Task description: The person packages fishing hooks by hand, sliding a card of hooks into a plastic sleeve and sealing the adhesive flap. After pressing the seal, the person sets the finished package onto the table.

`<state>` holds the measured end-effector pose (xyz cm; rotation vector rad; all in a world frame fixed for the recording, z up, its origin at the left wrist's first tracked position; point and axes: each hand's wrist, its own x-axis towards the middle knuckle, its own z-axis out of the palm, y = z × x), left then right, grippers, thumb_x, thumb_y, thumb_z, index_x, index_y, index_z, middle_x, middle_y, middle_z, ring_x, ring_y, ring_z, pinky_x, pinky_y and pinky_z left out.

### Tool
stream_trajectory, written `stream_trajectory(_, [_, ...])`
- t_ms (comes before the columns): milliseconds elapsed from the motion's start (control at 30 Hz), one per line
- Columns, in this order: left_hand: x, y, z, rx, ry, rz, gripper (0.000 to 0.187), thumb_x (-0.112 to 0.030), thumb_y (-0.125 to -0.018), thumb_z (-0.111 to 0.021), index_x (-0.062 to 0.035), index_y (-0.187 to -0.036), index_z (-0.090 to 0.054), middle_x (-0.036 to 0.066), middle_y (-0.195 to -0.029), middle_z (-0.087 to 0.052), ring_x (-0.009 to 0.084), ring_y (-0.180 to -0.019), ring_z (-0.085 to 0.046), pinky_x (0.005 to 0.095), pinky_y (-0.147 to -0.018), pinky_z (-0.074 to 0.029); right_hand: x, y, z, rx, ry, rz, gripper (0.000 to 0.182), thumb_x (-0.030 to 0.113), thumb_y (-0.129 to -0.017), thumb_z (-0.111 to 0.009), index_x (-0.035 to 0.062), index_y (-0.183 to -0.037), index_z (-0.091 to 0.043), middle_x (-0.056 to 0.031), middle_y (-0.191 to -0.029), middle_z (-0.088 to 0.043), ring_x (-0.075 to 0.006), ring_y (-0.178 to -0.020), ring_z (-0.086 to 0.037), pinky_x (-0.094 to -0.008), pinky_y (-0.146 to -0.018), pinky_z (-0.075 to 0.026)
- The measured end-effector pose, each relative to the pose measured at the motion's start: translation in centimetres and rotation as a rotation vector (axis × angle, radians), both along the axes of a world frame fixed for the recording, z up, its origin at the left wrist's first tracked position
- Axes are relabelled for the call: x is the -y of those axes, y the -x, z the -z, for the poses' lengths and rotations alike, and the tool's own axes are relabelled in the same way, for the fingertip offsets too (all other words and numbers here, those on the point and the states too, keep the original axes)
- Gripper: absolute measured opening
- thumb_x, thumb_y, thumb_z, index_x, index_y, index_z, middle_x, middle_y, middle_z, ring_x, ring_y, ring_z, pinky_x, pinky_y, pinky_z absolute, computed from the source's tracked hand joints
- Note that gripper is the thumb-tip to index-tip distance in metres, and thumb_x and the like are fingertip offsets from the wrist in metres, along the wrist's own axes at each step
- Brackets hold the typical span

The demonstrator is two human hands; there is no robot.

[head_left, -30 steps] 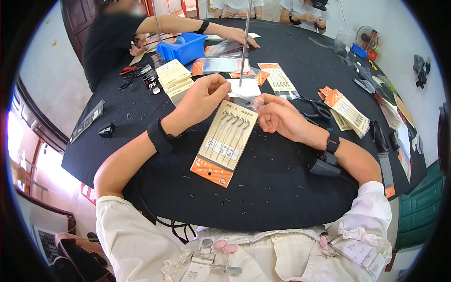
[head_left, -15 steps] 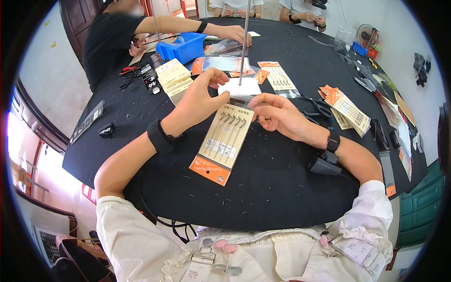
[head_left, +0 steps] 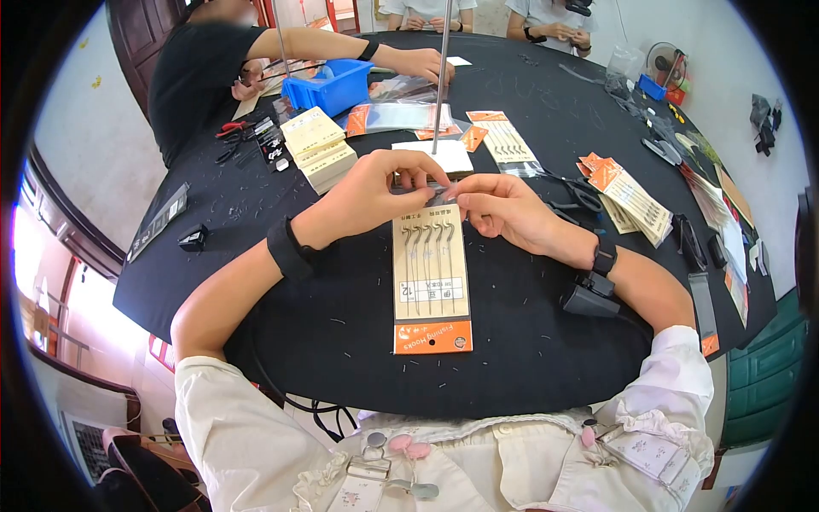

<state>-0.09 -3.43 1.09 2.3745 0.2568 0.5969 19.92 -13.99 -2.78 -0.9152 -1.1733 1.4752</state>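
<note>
A fishing hook packet hangs or lies in front of me, its orange "Fishing Hooks" header toward my body. Several dark hooks on a cream card show through its clear cover. At the far end, both hands pinch a clear plastic flap. My left hand is closed, with thumb and fingertips at the flap's left side. My right hand is closed with thumb and forefinger on its right side. The fingertips nearly meet. Just beyond them is a stack of white cards by a metal rod.
Cream card stacks and a blue bin stand at the left. Another hook packet, scissors and a packet pile lie right. Across the table, a co-worker's arm reaches in. Small clippings dot the black cloth.
The packet has swung from a slant to nearly straight, its orange end moving right and toward me. My left hand has moved right and closed on the flap beside my right hand.
</note>
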Motion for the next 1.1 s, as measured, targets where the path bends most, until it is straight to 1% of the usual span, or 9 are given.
stream_trajectory(200, [0.05,0.0,-0.21,-0.043,-0.004,0.003,0.016,-0.015,-0.082,-0.06,-0.0103,-0.095,-0.068,-0.007,-0.068,-0.055,0.0014,-0.062,-0.044,0.0198,-0.054,-0.029,0.01,0.07,-0.02,0.075,-0.029,-0.013,0.018,0.011,-0.089,-0.057,0.003,-0.104,-0.063,-0.0016,-0.076,-0.06,-0.003,-0.057,-0.049,-0.0179,-0.049,-0.035])
stream_trajectory(300, [0.0,-0.03,-0.08,-0.022,-0.012,0.008,0.016,-0.018,-0.082,-0.061,-0.0098,-0.094,-0.068,-0.007,-0.068,-0.055,0.0011,-0.062,-0.044,0.0197,-0.052,-0.028,0.14,0.2,-0.22,0.116,-0.049,-0.014,0.017,0.011,-0.089,-0.057,0.0035,-0.103,-0.063,-0.0014,-0.075,-0.06,-0.0032,-0.057,-0.049,-0.0178,-0.049,-0.037])
stream_trajectory(367, [0.08,0.06,-0.22,-0.06,-0.017,0.011,0.017,-0.022,-0.082,-0.064,-0.0094,-0.093,-0.068,-0.007,-0.068,-0.055,0.0005,-0.062,-0.045,0.0195,-0.051,-0.027,0.16,0.17,-0.25,0.107,-0.046,-0.019,0.017,0.011,-0.089,-0.057,0.0036,-0.103,-0.063,-0.0012,-0.075,-0.06,-0.0034,-0.057,-0.049,-0.0177,-0.049,-0.037])
stream_trajectory(467, [-0.25,0.02,0.14,-0.056,0.012,0.045,0.018,-0.024,-0.081,-0.066,-0.0094,-0.092,-0.068,-0.007,-0.067,-0.055,0.0001,-0.062,-0.045,0.0195,-0.05,-0.026,0.14,0.1,-0.12,0.106,-0.044,-0.023,0.016,0.012,-0.089,-0.058,0.0038,-0.102,-0.063,-0.001,-0.073,-0.059,-0.0037,-0.058,-0.05,-0.0175,-0.05,-0.038])
stream_trajectory(600, [-0.09,0.03,-0.11,-0.095,0.031,0.023,0.018,-0.024,-0.08,-0.068,-0.0096,-0.091,-0.068,-0.007,-0.067,-0.055,0.0001,-0.062,-0.045,0.0197,-0.05,-0.025,0.28,0.21,-0.26,0.144,-0.048,-0.023,0.015,0.014,-0.089,-0.059,0.0039,-0.099,-0.063,-0.0011,-0.072,-0.06,-0.0042,-0.057,-0.05,-0.0174,-0.049,-0.038])
stream_trajectory(667, [-0.39,-0.01,0.35,-0.066,-0.002,0.075,0.018,-0.025,-0.08,-0.068,-0.0102,-0.091,-0.068,-0.007,-0.069,-0.057,0.0002,-0.061,-0.044,0.0201,-0.049,-0.025,0.19,0.1,-0.2,0.161,-0.046,-0.033,0.015,0.015,-0.089,-0.059,0.0039,-0.097,-0.064,-0.0012,-0.071,-0.06,-0.0043,-0.057,-0.05,-0.0174,-0.048,-0.037])
stream_trajectory(800, [0.06,0.16,-0.22,-0.057,-0.037,0.096,0.018,-0.026,-0.079,-0.069,-0.011,-0.09,-0.069,-0.007,-0.071,-0.06,0.0006,-0.061,-0.044,0.0201,-0.049,-0.025,0.12,-0.02,-0.09,0.181,-0.049,-0.062,0.014,0.017,-0.088,-0.06,0.0041,-0.093,-0.064,-0.0016,-0.07,-0.06,-0.0043,-0.056,-0.051,-0.0174,-0.048,-0.038])
stream_trajectory(867, [0.14,0.22,-0.43,-0.106,-0.013,0.065,0.018,-0.026,-0.079,-0.069,-0.0114,-0.09,-0.07,-0.006,-0.073,-0.062,0.001,-0.061,-0.044,0.02,-0.05,-0.027,0.12,-0.01,-0.09,0.186,-0.053,-0.063,0.015,0.018,-0.088,-0.06,0.0043,-0.093,-0.064,-0.0017,-0.071,-0.06,-0.0042,-0.056,-0.051,-0.0172,-0.048,-0.038])
stream_trajectory(1100, [-0.07,0.09,0.0,-0.058,-0.005,0.097,0.016,-0.024,-0.08,-0.068,-0.0109,-0.088,-0.07,-0.006,-0.073,-0.061,0.0024,-0.061,-0.045,0.0204,-0.051,-0.029,0.09,-0.03,0.08,0.237,-0.072,-0.061,0.016,0.02,-0.088,-0.06,0.0049,-0.094,-0.065,-0.0007,-0.07,-0.061,-0.0032,-0.055,-0.051,-0.0158,-0.048,-0.038])
